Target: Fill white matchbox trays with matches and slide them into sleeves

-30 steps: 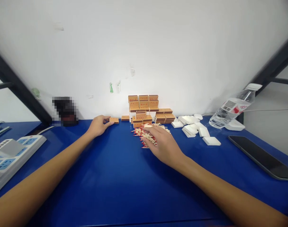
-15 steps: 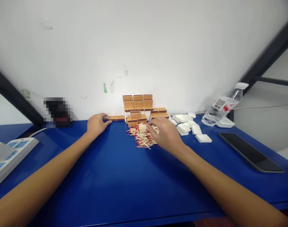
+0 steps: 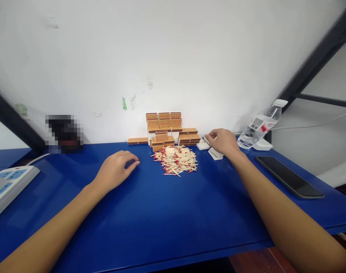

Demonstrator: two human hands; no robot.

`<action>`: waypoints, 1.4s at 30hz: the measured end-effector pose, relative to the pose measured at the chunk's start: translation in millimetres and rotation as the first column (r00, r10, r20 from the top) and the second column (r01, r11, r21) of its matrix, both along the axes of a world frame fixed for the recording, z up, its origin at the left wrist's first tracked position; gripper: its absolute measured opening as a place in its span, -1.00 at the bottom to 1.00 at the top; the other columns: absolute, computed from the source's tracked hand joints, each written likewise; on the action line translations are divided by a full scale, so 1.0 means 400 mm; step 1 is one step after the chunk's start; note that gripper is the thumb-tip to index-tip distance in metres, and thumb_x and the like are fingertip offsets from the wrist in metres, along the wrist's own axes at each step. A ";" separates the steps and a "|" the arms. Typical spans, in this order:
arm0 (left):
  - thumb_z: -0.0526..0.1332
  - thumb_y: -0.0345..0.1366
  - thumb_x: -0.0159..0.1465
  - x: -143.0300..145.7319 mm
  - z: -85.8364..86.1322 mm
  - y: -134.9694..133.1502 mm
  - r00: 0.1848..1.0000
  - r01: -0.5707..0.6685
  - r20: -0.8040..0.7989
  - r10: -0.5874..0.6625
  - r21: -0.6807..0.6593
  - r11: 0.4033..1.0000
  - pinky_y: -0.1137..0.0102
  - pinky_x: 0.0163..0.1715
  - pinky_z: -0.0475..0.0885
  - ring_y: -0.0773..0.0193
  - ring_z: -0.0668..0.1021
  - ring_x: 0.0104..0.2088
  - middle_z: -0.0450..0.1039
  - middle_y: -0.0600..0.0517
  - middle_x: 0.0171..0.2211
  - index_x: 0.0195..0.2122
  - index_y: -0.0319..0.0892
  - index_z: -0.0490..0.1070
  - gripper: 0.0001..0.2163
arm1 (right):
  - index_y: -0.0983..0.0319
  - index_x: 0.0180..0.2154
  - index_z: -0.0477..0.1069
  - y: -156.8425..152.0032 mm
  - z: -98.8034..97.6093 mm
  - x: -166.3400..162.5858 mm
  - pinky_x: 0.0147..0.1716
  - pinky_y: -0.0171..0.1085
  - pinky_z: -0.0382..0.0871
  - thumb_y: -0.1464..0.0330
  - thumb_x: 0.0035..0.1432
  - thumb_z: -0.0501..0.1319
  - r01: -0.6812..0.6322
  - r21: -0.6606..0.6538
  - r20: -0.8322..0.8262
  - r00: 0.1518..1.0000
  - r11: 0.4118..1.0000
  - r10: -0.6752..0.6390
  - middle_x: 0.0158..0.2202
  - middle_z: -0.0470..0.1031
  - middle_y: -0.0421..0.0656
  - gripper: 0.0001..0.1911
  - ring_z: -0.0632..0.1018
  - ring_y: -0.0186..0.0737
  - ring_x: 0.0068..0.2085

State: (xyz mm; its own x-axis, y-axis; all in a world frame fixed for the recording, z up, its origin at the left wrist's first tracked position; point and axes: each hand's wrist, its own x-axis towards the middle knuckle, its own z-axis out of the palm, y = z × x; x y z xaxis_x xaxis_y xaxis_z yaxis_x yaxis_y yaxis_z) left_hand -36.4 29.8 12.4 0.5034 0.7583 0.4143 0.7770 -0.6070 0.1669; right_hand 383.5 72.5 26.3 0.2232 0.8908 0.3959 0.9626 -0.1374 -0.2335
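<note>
My left hand hovers over the blue table, thumb and forefinger curved toward each other with a small gap and nothing held. At the right, my right hand is among the white matchbox trays, its fingertips closed on the edge of one tray; the hand hides part of that group. Between my hands lies a heap of red-tipped matches. Behind it, orange matchboxes are stacked against the wall. Two flat boxes extend the stack leftward, and a lower group adjoins it on the right.
A tilted water bottle rests at the back right, with a black phone in front of it. On the left are a white power strip and a blurred-out dark object. The white wall bounds the table's back.
My left hand has come away from the flat matchboxes toward me. My right hand has moved right, from the match heap to the white trays. The view has shifted slightly.
</note>
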 end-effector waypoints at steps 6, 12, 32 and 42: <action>0.18 -0.19 0.48 0.037 -0.018 -0.031 0.977 0.214 0.003 -0.214 0.031 0.976 0.22 -0.10 0.53 0.13 0.62 -0.15 0.64 -0.03 -0.16 -0.12 -0.13 0.58 -0.80 | 0.22 -0.26 0.66 0.010 -0.004 0.012 -0.22 -0.16 0.38 0.17 0.30 0.22 -0.030 -0.028 0.012 0.999 0.999 0.030 -0.23 0.71 -0.01 -0.68 0.64 0.02 -0.16; 0.18 -0.23 0.48 0.060 -0.021 -0.055 0.952 0.298 0.051 -0.301 0.061 0.953 0.22 -0.15 0.56 0.16 0.62 -0.20 0.64 -0.04 -0.20 -0.12 -0.16 0.60 -0.80 | 0.19 -0.34 0.67 0.002 0.010 0.031 -0.30 -0.20 0.34 0.20 0.19 0.32 -0.161 -0.122 0.031 0.986 0.979 0.165 -0.34 0.68 -0.08 -0.78 0.60 -0.09 -0.30; 0.21 -0.30 0.47 0.073 -0.017 -0.069 0.934 0.348 0.055 -0.353 0.078 0.934 0.23 -0.17 0.54 0.16 0.61 -0.21 0.65 -0.03 -0.22 -0.12 -0.19 0.58 -0.84 | 0.23 -0.32 0.66 0.048 -0.040 -0.028 -0.24 -0.12 0.37 0.07 0.30 0.23 0.020 0.018 -0.061 0.998 1.000 -0.019 -0.31 0.69 0.06 -0.60 0.62 0.03 -0.23; 0.19 -0.27 0.48 0.072 -0.015 -0.068 0.942 0.327 0.061 -0.331 0.058 0.943 0.23 -0.17 0.55 0.15 0.63 -0.20 0.66 -0.03 -0.21 -0.11 -0.13 0.59 -0.83 | 0.18 -0.48 0.59 0.009 -0.007 -0.017 -0.40 -0.20 0.30 0.16 0.15 0.35 -0.136 -0.210 0.002 0.990 0.968 0.139 -0.47 0.64 -0.08 -0.73 0.58 -0.12 -0.41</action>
